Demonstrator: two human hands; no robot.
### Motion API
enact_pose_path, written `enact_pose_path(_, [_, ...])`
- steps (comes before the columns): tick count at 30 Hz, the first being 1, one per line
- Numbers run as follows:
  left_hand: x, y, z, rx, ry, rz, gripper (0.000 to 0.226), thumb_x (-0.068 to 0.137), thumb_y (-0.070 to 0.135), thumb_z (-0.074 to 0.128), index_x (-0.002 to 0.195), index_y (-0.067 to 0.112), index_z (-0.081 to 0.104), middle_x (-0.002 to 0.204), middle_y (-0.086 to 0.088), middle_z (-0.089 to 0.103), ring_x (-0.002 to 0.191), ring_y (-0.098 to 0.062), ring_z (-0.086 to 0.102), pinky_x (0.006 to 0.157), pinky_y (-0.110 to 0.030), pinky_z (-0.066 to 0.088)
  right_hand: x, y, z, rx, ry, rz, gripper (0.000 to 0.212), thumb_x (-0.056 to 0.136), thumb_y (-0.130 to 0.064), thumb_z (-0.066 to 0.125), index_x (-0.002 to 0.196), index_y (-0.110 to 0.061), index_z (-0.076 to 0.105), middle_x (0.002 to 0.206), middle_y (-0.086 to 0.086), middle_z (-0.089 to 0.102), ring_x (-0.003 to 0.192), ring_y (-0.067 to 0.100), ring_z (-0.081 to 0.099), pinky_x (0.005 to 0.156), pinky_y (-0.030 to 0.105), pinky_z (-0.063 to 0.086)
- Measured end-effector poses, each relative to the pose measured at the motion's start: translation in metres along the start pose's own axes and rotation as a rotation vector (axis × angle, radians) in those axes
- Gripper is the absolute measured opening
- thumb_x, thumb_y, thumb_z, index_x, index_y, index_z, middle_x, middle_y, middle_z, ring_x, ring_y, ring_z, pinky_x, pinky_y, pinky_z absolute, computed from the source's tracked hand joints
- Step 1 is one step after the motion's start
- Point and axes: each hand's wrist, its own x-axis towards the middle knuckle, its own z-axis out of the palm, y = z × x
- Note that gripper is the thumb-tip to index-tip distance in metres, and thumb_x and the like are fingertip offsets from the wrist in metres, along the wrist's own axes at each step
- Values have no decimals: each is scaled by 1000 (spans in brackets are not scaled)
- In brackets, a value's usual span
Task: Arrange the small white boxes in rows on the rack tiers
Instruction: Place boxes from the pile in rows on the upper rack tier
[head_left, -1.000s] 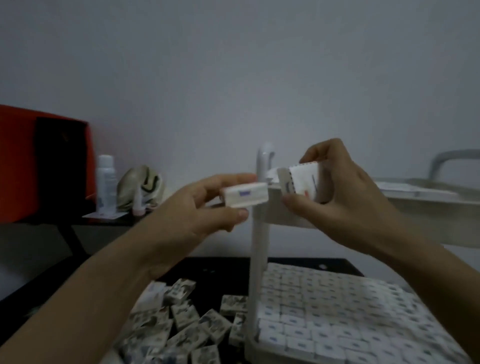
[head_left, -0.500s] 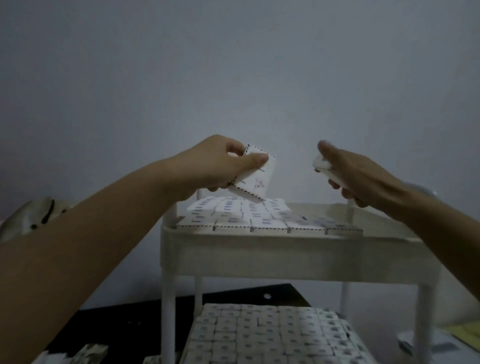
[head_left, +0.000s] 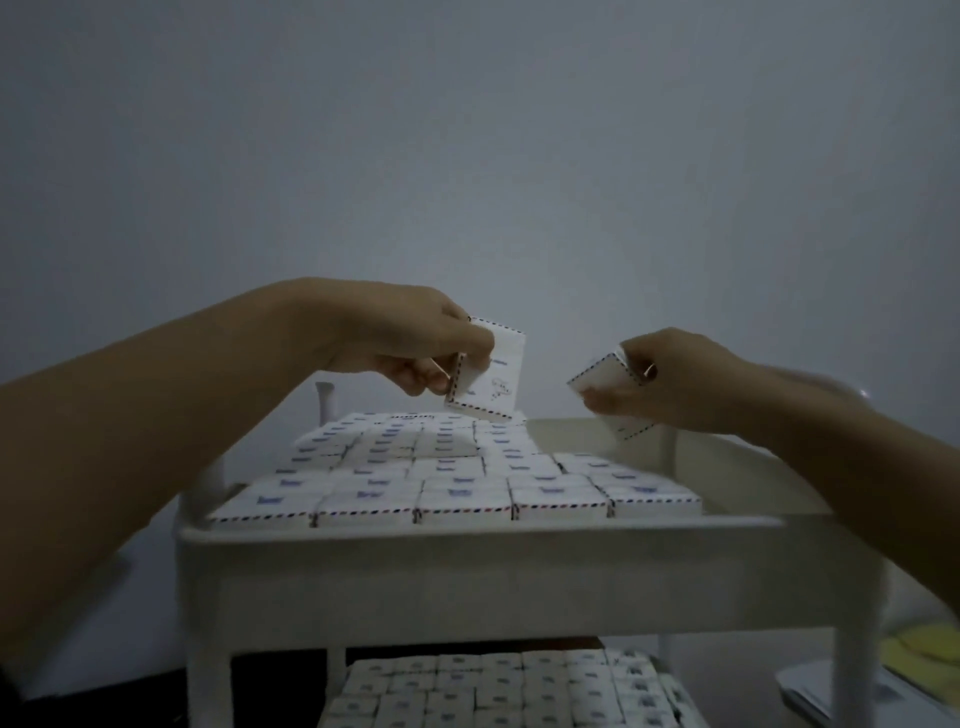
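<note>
My left hand (head_left: 410, 343) pinches a small white box (head_left: 493, 379) with a striped border, tilted on edge above the back of the top tier. My right hand (head_left: 670, 379) grips another small white box (head_left: 602, 376) over the tier's bare right side. The white rack's top tier (head_left: 467, 566) holds several rows of white boxes (head_left: 441, 478) filling its left and middle part. The lower tier (head_left: 498, 691) is packed with rows of the same boxes.
A plain grey wall stands behind the rack. The rack's white legs (head_left: 208, 680) go down to a dark table. Something yellow (head_left: 924, 649) and a pale flat object (head_left: 857, 701) lie at the lower right.
Both hands have come lower and nearer to the top tier with their boxes. The view has moved in closer over the rack, and the right hand's box now shows more clearly.
</note>
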Motion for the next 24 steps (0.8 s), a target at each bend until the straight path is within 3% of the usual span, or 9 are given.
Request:
enact_pose_path(1, [5, 1, 0, 31, 19, -4, 19, 90, 18, 57, 103, 6, 64, 80, -5, 61, 49, -9, 50, 49, -19, 40, 1, 3, 1, -13, 6, -9, 40, 79, -47, 72, 68, -16, 50, 66, -3, 54, 60, 13, 49, 54, 27, 35])
enact_pose_path(3, [14, 4, 1, 86, 52, -1, 21, 91, 23, 58, 106, 9, 65, 85, -5, 64, 50, -8, 51, 51, -19, 42, 1, 8, 3, 55, -25, -7, 29, 76, -44, 76, 83, -22, 57, 76, -6, 60, 66, 9, 55, 58, 25, 42])
enact_pose_path(5, [22, 7, 1, 129, 97, 29, 23, 92, 28, 59, 109, 14, 64, 90, -3, 66, 56, -9, 54, 55, -20, 44, 0, 10, 5, 165, -72, 34, 35, 72, -39, 81, 97, -26, 60, 81, -7, 65, 69, 9, 60, 62, 25, 47])
enact_pose_path(8, [35, 12, 8, 169, 199, 128, 25, 91, 35, 63, 110, 18, 62, 89, 1, 65, 67, -9, 58, 56, -20, 43, -2, 8, 8, 362, -163, 79, 31, 71, -27, 84, 94, -16, 65, 83, 1, 70, 68, 14, 66, 66, 26, 56])
enact_pose_path(12, [50, 17, 26, 103, 253, 230, 25, 89, 25, 67, 109, 12, 63, 97, -5, 68, 78, -13, 63, 56, -21, 44, -8, -1, 7, 472, -283, 58, 30, 70, -28, 80, 94, -12, 73, 86, 3, 75, 78, 15, 73, 70, 24, 59])
enact_pose_path(14, [53, 16, 35, 90, 246, 259, 24, 88, 20, 65, 111, 13, 62, 99, -4, 68, 81, -12, 65, 56, -19, 49, -11, -5, 6, 425, -292, 28, 34, 70, -34, 79, 98, -15, 74, 88, 1, 75, 78, 15, 72, 73, 26, 60])
enact_pose_path(19, [53, 5, 53, 25, 150, 265, 33, 87, 14, 67, 117, 15, 55, 98, -4, 62, 67, -9, 65, 59, -21, 56, -13, -7, 7, 413, -249, 6, 47, 61, -39, 78, 101, -15, 71, 86, 2, 75, 77, 17, 73, 78, 31, 60])
enact_pose_path(24, [49, 3, 53, 2, 81, 278, 30, 89, 9, 64, 117, 16, 55, 98, -6, 66, 66, -11, 67, 65, -23, 60, -13, -5, 5, 473, -298, 52, 22, 77, -21, 75, 97, -12, 70, 86, 4, 76, 80, 19, 73, 72, 25, 59])
